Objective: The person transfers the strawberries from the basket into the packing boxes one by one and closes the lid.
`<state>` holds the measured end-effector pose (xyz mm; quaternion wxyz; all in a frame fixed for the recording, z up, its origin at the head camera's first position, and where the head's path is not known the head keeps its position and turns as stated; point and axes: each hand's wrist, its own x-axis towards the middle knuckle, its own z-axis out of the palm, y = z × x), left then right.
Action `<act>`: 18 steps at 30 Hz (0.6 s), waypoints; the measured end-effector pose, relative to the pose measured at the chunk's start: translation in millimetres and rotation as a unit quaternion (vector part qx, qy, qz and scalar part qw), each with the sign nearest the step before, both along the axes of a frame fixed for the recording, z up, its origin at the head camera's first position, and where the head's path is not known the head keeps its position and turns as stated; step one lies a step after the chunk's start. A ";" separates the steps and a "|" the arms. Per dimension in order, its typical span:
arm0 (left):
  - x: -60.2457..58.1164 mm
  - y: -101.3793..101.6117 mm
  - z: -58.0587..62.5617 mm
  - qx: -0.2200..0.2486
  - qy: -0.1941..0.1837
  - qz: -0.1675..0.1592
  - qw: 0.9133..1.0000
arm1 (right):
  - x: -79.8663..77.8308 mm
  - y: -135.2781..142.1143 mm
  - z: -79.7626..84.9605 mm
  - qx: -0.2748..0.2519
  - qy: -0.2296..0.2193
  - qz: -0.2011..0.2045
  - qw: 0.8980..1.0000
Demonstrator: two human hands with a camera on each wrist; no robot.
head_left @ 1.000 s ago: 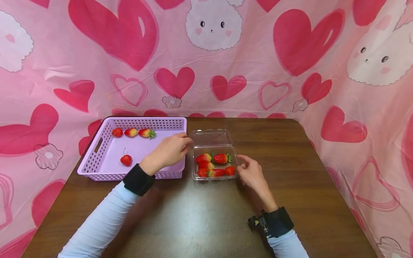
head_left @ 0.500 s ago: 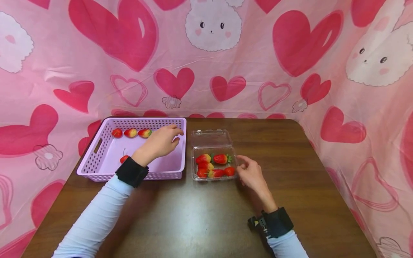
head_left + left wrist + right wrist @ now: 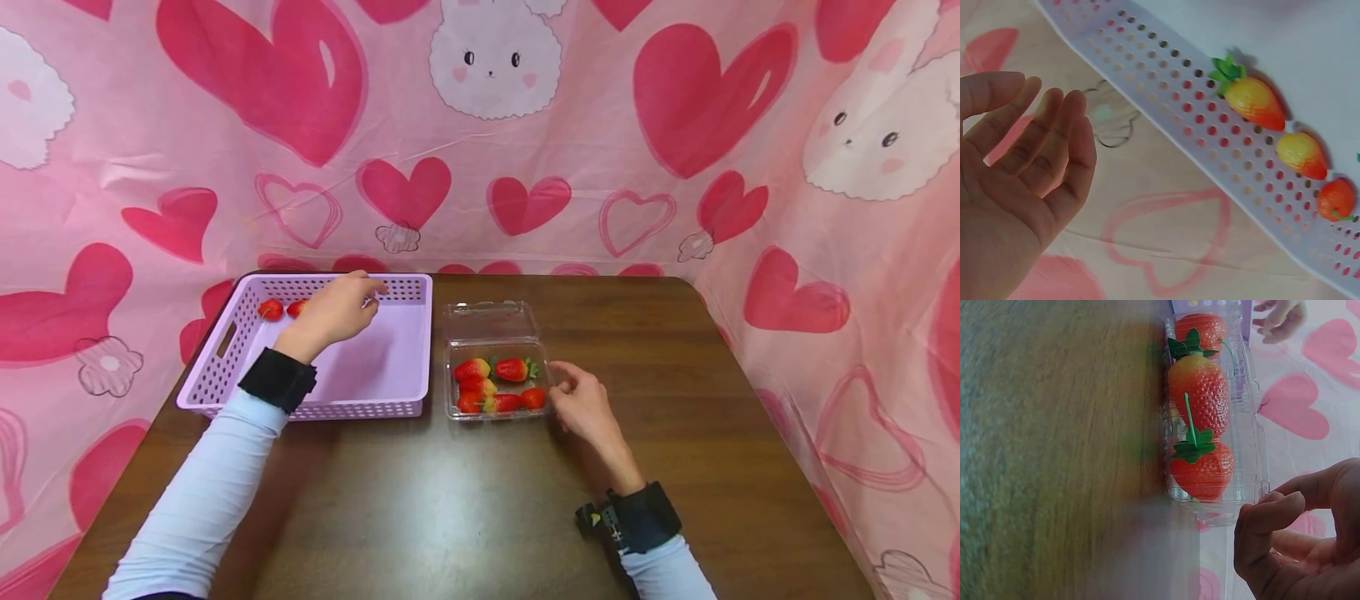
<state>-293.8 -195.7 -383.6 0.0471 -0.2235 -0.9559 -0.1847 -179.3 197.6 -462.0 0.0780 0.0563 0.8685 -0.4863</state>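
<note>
Purple basket [image 3: 382, 358]: left hand [image 3: 333, 310] has moved farther left.

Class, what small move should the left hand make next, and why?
Probably lower the left hand to pinch the leafy strawberry in the purple basket: the hand is empty, more fruit lies there, and the clear container stands open.

Head: from above near edge of table [image 3: 465, 517], forward-down.
Left wrist: close, far edge of basket [image 3: 382, 367]. Right: low, box [image 3: 491, 323] side-on. Head shares both.
</note>
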 end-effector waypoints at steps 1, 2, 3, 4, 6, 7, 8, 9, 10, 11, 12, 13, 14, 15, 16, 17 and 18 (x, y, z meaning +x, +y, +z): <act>-1.0 -2.8 0.0 0.002 -0.001 0.006 1.000 | -0.4 -0.4 -0.2 0.000 0.001 -0.001 1.000; -2.4 -5.7 0.0 0.006 -0.001 0.008 1.000 | -0.7 -0.6 -0.2 -0.001 0.001 -0.001 1.000; -3.8 -8.4 0.1 0.008 -0.001 0.012 1.000 | -0.9 -0.9 -0.1 0.000 0.002 -0.001 1.000; -5.1 -10.6 0.5 0.012 0.000 0.015 1.000 | -1.0 -0.9 -0.1 -0.001 0.004 -0.002 1.000; -7.7 -15.1 1.3 0.015 -0.001 0.025 1.000 | -1.1 -1.0 -0.2 -0.001 0.006 -0.003 1.000; -9.3 -17.6 1.5 0.016 -0.001 0.029 0.999 | -1.0 -1.0 -0.1 -0.002 0.008 -0.003 1.000; -10.5 -20.0 2.0 0.016 -0.003 0.034 0.999 | -1.1 -1.0 -0.1 -0.002 0.008 -0.002 1.000; -11.5 -22.4 2.2 0.015 -0.005 0.039 0.999 | -1.1 -1.0 -0.1 -0.002 0.008 -0.001 1.000; -12.4 -24.8 2.5 0.015 -0.008 0.043 0.999 | -1.1 -1.1 0.0 -0.003 0.008 -0.001 1.000; -13.0 -27.0 2.6 0.014 -0.013 0.048 0.999 | -1.0 -1.0 0.0 -0.003 0.006 0.000 1.000; -13.8 -29.4 2.3 0.013 -0.016 0.051 0.999 | -0.8 -0.8 0.1 -0.003 0.004 0.000 1.000; -14.4 -31.6 1.8 0.012 -0.019 0.052 0.998 | -0.6 -0.5 0.1 -0.003 0.002 0.000 1.000; -14.9 -33.7 1.1 0.010 -0.023 0.053 0.998 | -0.6 -0.4 0.1 -0.003 0.001 0.000 1.000; -15.9 -35.8 -0.1 0.008 -0.025 0.054 0.998 | -0.5 -0.4 0.1 -0.003 -0.001 -0.001 1.000; -16.6 -37.5 -1.1 0.007 -0.028 0.054 0.998 | -0.3 -0.2 0.3 -0.003 -0.001 -0.001 1.000; -17.4 -39.0 -2.3 0.004 -0.030 0.054 0.998 | -0.1 0.1 0.4 -0.003 -0.001 -0.001 1.000; -18.5 -40.6 -3.9 0.000 -0.031 0.055 0.998 | -0.2 0.0 0.3 -0.003 -0.002 -0.001 1.000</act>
